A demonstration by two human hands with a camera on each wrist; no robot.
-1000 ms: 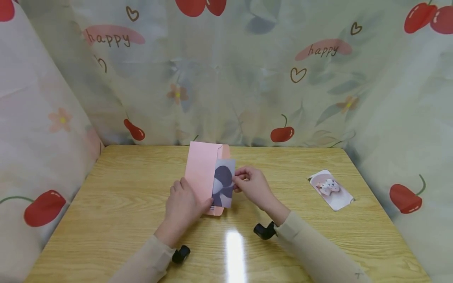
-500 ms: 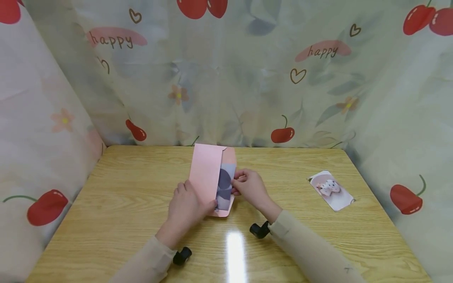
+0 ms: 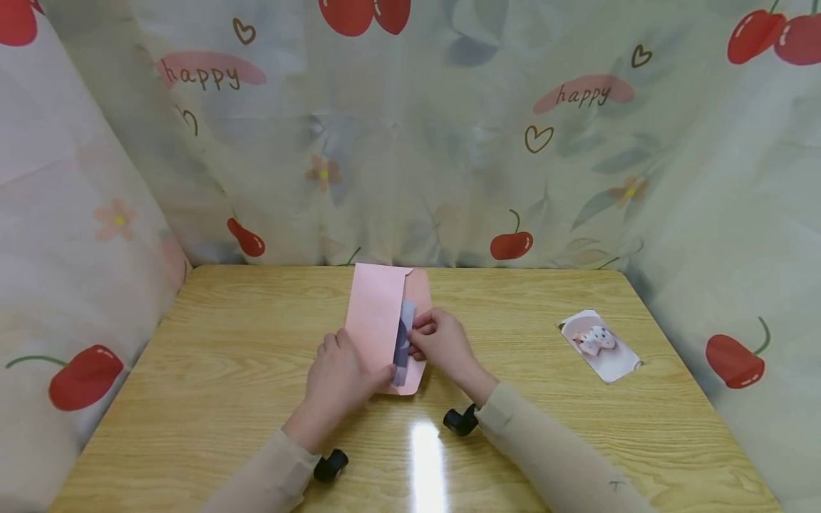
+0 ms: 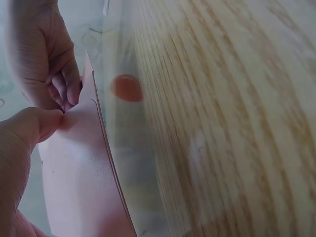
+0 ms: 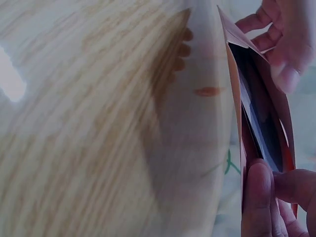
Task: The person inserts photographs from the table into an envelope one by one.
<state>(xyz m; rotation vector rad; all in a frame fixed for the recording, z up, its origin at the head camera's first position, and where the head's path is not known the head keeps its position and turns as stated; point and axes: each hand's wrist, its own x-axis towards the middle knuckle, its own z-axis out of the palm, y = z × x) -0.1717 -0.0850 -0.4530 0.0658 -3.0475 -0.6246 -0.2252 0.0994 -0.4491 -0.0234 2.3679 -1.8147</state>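
A pink envelope (image 3: 375,306) is held tilted above the table, its flap open toward the right. My left hand (image 3: 336,377) grips it by the lower left part, thumb over the front near the opening. Between the thumb and fingers of my right hand (image 3: 445,348) is the edge of a grey-and-dark picture card (image 3: 402,349). Most of this card lies inside the envelope, with only a narrow strip showing. In the right wrist view, the dark card (image 5: 261,118) sits between the envelope's two walls. The left wrist view shows the thumb pressing the pink paper (image 4: 81,168).
Another picture card (image 3: 598,344), with a white figure on pink, lies flat at the right of the wooden table (image 3: 244,342). A patterned curtain (image 3: 391,157) hangs behind and at both sides. Black camera mounts (image 3: 460,422) stick out from both wrists.
The picture card has slid left, deeper into the envelope, pushed by my right hand. The envelope has shifted slightly right; my left hand still holds it.
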